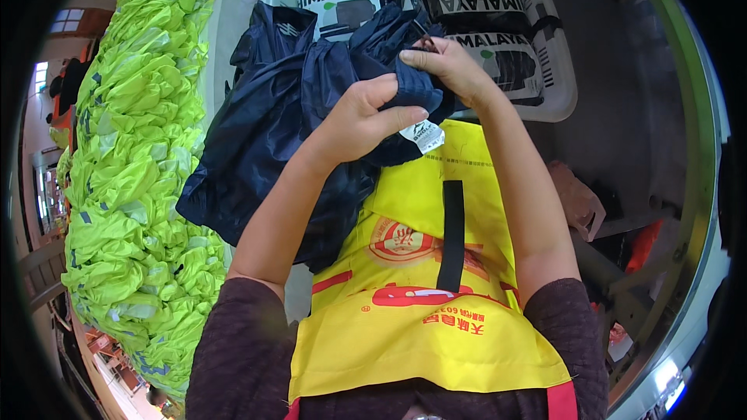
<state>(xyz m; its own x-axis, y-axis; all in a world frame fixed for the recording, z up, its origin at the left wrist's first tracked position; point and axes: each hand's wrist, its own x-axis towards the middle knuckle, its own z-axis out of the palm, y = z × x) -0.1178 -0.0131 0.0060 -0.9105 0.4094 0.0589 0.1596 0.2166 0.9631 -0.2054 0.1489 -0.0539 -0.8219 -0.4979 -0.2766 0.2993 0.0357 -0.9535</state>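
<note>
A navy garment (272,128) of thin, slightly shiny cloth lies bunched in front of me, spilling to the left and down over my lap. My left hand (362,118) is closed on a folded, gathered band of it, thumb pointing right. My right hand (451,68) pinches the same band just beyond, thumb on top. Some thin dark piece shows by the right fingertips, too small to name. Below the band hangs a white label (424,137) with dark print. What kind of garment it is does not show.
A heap of neon yellow-green garments (144,155) runs along the left. At the far side stands a white plastic basket (562,82) with several bagged packages (502,62). My yellow apron (420,327) covers my lap. A pinkish plastic bag (576,198) lies at right, near a metal frame (692,210).
</note>
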